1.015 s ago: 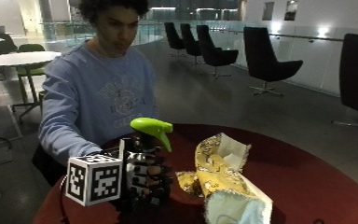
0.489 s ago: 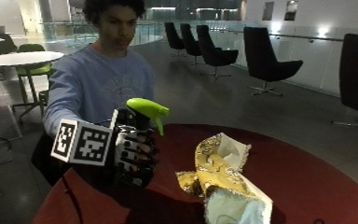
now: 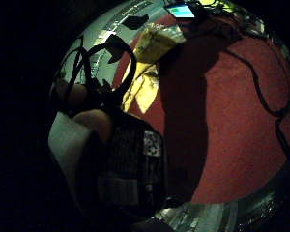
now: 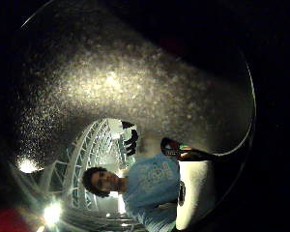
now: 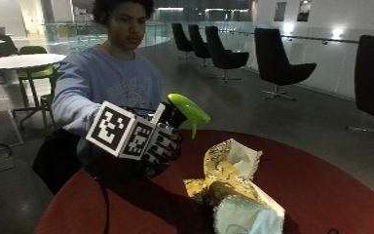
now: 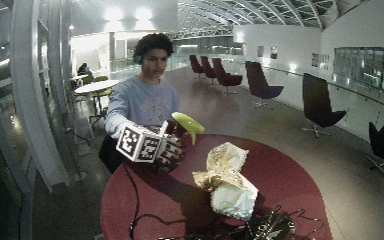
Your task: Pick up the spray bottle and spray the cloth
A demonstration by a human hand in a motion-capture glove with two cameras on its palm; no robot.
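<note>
the spray bottle (image 5: 182, 115) is hanging in the air above the near-left part of the red round table (image 5: 343, 195), its lime green spray head up top and the nozzle tip pointing toward the cloth (image 5: 229, 187) and slightly down. the bottle's dark body is mostly hiding behind the gloved right hand (image 5: 159, 148), whose fingers are curling around it and gripping it; in the little finger side palm view the dark labelled body (image 3: 130, 169) is filling the space close to the palm, with the red tabletop (image 3: 232, 121) below it.

the cloth is lying on the table just to the right of the bottle, apart from it, a crumpled heap with a shiny yellow-gold upper part and a pale lower part nearest the camera. in the wide outside view the same cloth (image 6: 225, 180) is sitting near the middle of the table (image 6: 292, 175), with the bottle (image 6: 184, 125) raised beside it on the person's side.

the person is standing behind the bottle, at the far edge of the table, wearing a light blue sweatshirt (image 5: 109, 87), the right arm reaching forward over the tabletop. dark cables (image 6: 179, 222) are trailing across the table on the near side of the cloth. black chairs (image 5: 278, 63) are standing well behind the table, along the glass railing.
</note>
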